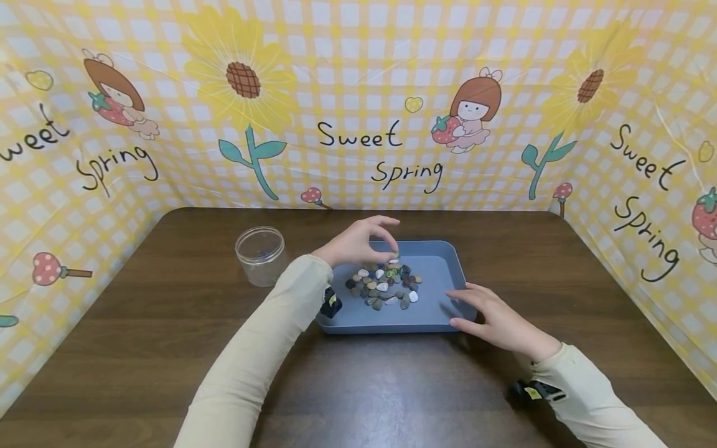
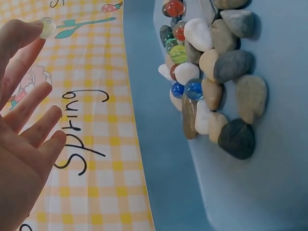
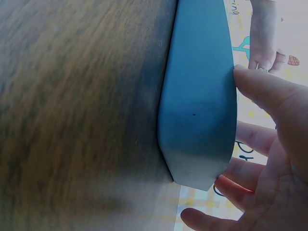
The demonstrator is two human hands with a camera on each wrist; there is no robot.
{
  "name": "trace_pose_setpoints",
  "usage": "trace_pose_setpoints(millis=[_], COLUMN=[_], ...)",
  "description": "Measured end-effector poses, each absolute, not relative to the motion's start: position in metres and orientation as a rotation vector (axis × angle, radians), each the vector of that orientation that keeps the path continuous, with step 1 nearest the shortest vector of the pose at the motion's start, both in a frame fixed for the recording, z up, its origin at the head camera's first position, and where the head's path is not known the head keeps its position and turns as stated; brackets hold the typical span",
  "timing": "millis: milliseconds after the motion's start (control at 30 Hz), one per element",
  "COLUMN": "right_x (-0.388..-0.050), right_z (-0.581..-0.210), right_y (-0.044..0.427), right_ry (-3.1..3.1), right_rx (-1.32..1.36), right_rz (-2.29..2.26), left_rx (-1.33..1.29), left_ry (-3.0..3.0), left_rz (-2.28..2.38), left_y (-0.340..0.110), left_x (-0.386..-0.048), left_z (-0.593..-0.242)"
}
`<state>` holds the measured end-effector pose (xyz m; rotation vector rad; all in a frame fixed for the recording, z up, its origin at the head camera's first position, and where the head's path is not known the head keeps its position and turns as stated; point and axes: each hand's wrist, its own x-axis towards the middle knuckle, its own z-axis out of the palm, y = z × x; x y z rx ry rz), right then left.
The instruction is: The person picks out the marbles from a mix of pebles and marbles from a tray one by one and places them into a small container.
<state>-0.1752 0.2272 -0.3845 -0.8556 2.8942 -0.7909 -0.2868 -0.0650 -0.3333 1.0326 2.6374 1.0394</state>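
Observation:
My left hand (image 1: pixel 358 244) is raised over the far part of the blue tray (image 1: pixel 439 305). Between its thumb and index finger it pinches a clear, pale yellowish glass marble (image 2: pixel 48 28); the other fingers are spread. A pile of pebbles (image 1: pixel 383 287), white, tan, grey and dark, lies in the tray below it. Blue marbles (image 2: pixel 194 89), a yellow-green marble (image 2: pixel 178 52) and red ones (image 2: pixel 174 8) sit among the pebbles. At the tray's right side, my right hand (image 1: pixel 498 320) rests on the rim with loosely extended fingers, its thumb near the front corner.
A clear round jar (image 1: pixel 261 264) stands left of the tray, with something bluish faintly visible inside. Brown wooden table (image 1: pixel 358 386) lies under everything. Yellow checked cloth (image 1: pixel 347 74) hangs along the back and both sides.

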Motion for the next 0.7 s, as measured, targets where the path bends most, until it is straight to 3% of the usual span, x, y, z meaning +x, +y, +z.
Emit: trace_pose_setpoints(millis=[700], right_x=[-0.176], right_z=[-0.386], right_y=[0.227], right_ry=[2.891], right_rx=[-0.838], right_rz=[-0.777], left_rx=[1.024], left_ry=[2.689], left_rz=[1.128], left_y=[-0.088], left_x=[-0.283], left_z=[-0.325])
